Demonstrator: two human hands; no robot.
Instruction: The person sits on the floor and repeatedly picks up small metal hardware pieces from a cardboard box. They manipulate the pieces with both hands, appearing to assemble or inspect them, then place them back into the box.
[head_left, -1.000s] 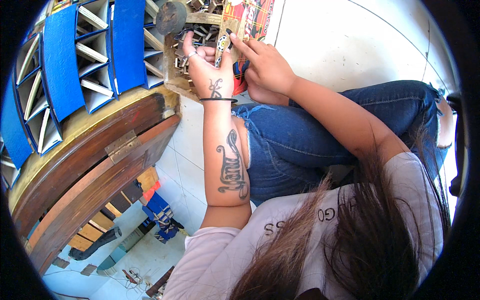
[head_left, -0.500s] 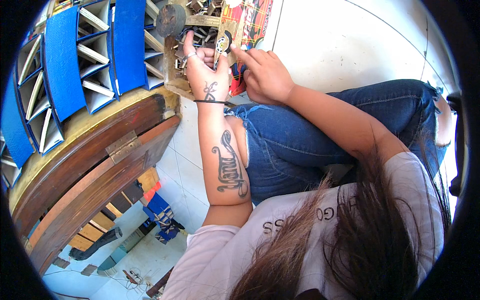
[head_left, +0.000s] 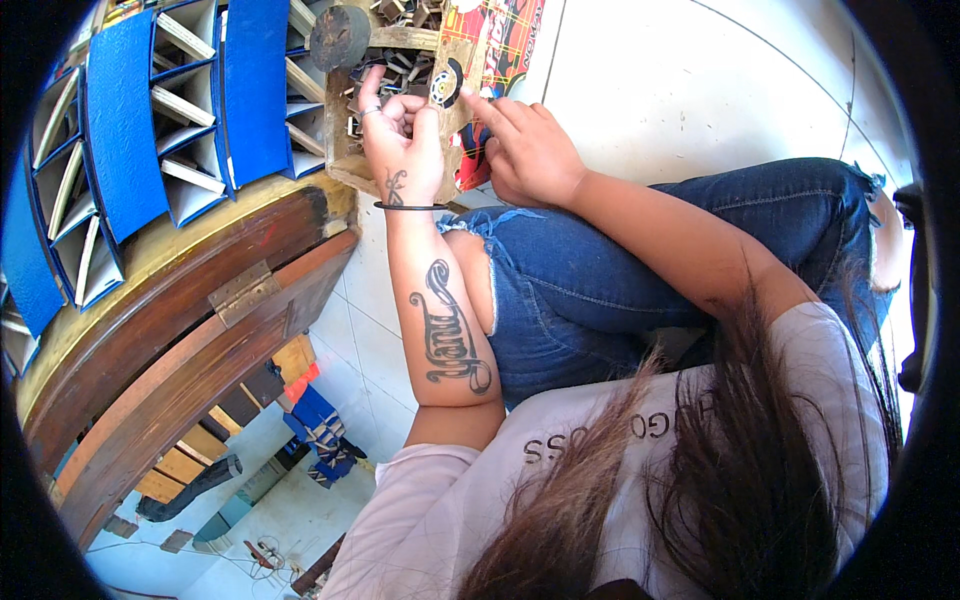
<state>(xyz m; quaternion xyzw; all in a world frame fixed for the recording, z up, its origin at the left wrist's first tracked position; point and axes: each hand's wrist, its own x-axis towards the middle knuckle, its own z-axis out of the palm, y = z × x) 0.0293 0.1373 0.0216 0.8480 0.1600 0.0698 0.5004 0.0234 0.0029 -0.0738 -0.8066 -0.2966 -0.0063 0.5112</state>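
My left hand (head_left: 405, 140) is over a wooden box (head_left: 345, 172) of small dark and pale pieces (head_left: 405, 62). Its index finger is stretched out, the other fingers bend inward, and the thumb stands apart near the box's wooden edge strip. Nothing shows in its grasp. On that strip is a round black, white and yellow emblem (head_left: 444, 86). My right hand (head_left: 533, 145) lies beside the box, its index fingertip close to the emblem and its lower fingers bent. A red, yellow-lined patterned sheet (head_left: 505, 50) runs along the box's right side, partly hidden by this hand.
Blue-covered racks with pale triangular slots (head_left: 125, 130) stand at the left on a brown wooden bench (head_left: 200, 270) with a metal hinge. A round dark wooden block (head_left: 339, 38) sits at the box's corner. White floor tiles (head_left: 680, 80) lie to the right, beside my bent jeans-clad legs.
My left hand has shifted slightly left, away from the wooden strip, and a small black-and-white bit seen by its thumb no longer shows. My right hand has barely moved.
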